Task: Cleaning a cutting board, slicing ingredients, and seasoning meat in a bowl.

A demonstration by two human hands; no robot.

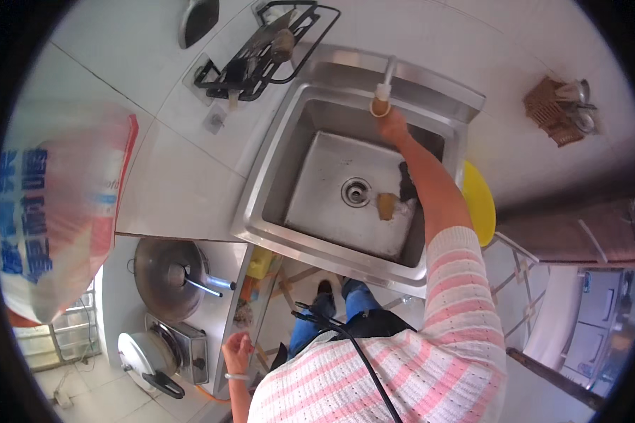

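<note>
My right hand [393, 128] reaches over the stainless steel sink [317, 190], its fingers curled at a small brown cup-like piece with a pale rim [380, 107]. That piece is at the mouth of the white tap [388, 74]. Whether water is running cannot be made out. On the basin floor, right of the drain [356, 192], lies a tan sponge-like piece [386, 206]. A dark cloth or scourer [406, 181] is partly hidden by my right forearm. Low at the left, my left hand [237, 351] hangs beside the counter with curled fingers; its palm is hidden.
A black metal wall rack [264, 58] stands above the sink's left side. At the right are a yellow basin [479, 203] and a brown utensil basket [553, 111]. A wok [166, 277], a pressure cooker [145, 362] and a gas stove [193, 349] occupy the left. A printed plastic bag [69, 206] hangs nearby.
</note>
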